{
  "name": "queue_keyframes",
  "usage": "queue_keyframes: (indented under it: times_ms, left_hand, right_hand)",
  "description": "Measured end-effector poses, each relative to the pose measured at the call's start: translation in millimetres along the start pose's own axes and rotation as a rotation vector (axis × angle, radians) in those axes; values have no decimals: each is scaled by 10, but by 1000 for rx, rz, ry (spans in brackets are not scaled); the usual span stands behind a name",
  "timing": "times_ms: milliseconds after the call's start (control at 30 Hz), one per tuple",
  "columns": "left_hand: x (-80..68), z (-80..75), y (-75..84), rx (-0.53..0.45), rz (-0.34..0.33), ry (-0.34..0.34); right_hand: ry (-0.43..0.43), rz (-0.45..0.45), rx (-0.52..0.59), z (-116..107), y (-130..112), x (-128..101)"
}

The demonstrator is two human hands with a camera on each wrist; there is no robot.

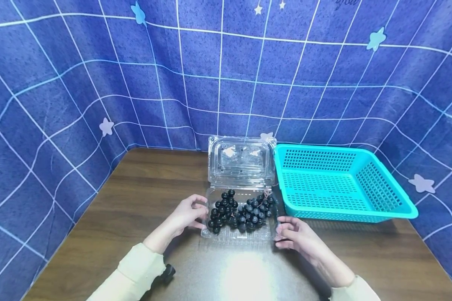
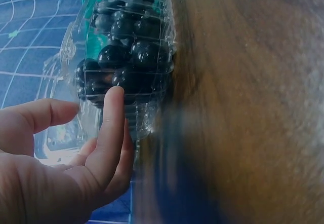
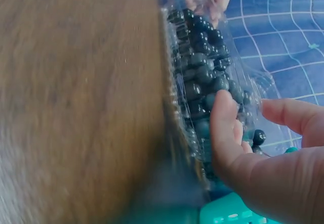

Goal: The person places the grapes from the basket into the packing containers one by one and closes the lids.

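A clear plastic clamshell box [image 1: 238,239] stands on the table with its lid [image 1: 242,161] raised at the back. Inside it lie two bunches of dark grapes, a glossy black one [image 1: 220,212] on the left and a duller one [image 1: 254,213] on the right. My left hand [image 1: 186,215] is at the box's left side, fingers spread and fingertips against or very near the wall. At the opposite side, the fingertips of my right hand [image 1: 295,234] touch the box's right edge. In the wrist views, a finger of each hand lies along the clear wall beside the grapes.
A turquoise plastic basket [image 1: 352,215] stands to the right of the box, close to it. A blue curtain [image 1: 226,71] with a white grid surrounds the brown wooden table [image 1: 143,179]. A small black object [image 1: 168,272] shows by the left sleeve.
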State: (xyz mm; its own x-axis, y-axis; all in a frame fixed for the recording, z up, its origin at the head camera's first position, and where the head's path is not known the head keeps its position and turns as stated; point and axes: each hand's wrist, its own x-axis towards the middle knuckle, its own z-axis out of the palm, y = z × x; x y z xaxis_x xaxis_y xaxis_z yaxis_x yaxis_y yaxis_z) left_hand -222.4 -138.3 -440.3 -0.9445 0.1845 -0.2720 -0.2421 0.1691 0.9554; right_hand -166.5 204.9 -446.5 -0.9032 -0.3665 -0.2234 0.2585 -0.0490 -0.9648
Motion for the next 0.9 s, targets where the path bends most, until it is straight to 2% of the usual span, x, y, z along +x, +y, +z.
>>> queue_keyframes:
  times_ms: [267, 500, 733, 900]
  left_hand:
    - [115, -80, 76, 45, 10, 46]
    - [261, -174, 194, 73, 22, 87]
    - [405, -199, 330, 124, 87, 112]
    - [499, -197, 443, 99, 117, 150]
  right_hand:
    - [-55, 67, 192, -22, 36, 24]
    - [-95, 95, 245, -43, 48, 48]
    - [-98, 114, 298, -48, 49, 46]
    - [-93, 105, 292, -43, 58, 40]
